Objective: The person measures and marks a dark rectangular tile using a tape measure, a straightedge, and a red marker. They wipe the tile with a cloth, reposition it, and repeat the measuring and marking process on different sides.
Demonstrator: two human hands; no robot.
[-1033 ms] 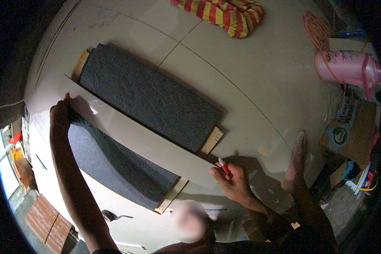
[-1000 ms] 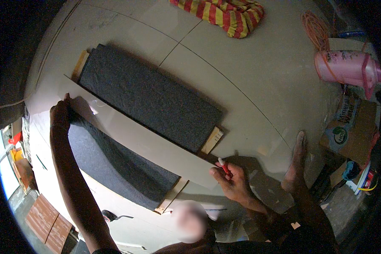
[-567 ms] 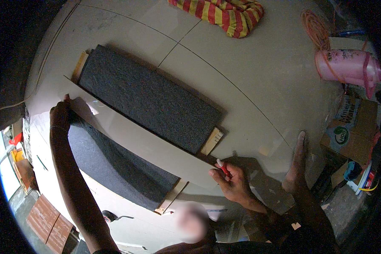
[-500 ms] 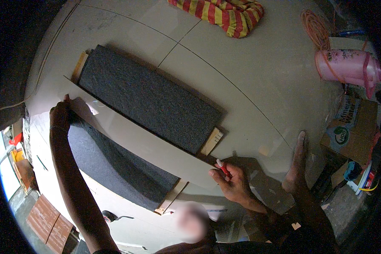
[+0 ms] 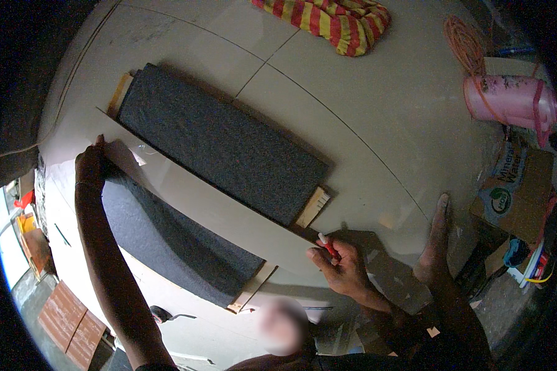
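Observation:
A long, pale flat board [image 5: 216,198] runs slantwise between two pieces covered in dark grey felt-like cloth, one flat panel [image 5: 223,142] beyond it and one curved piece [image 5: 173,241] nearer me. At the board's far left end, my left hand [image 5: 91,166] is closed on its near edge; most of its fingers are hidden. My right hand [image 5: 343,267] is closed beside the board's right end, with a slim red and white pen-like tool [image 5: 328,245] sticking up from its fingers. Pale wood [image 5: 312,207] shows at the ends of both covered pieces.
A striped red and yellow cloth [image 5: 340,25] lies on the tiled floor at the far side. To the right are an orange cord coil [image 5: 464,46], a pink container [image 5: 507,99] and a cardboard box [image 5: 520,191]. My bare foot [image 5: 433,247] rests right of my right hand.

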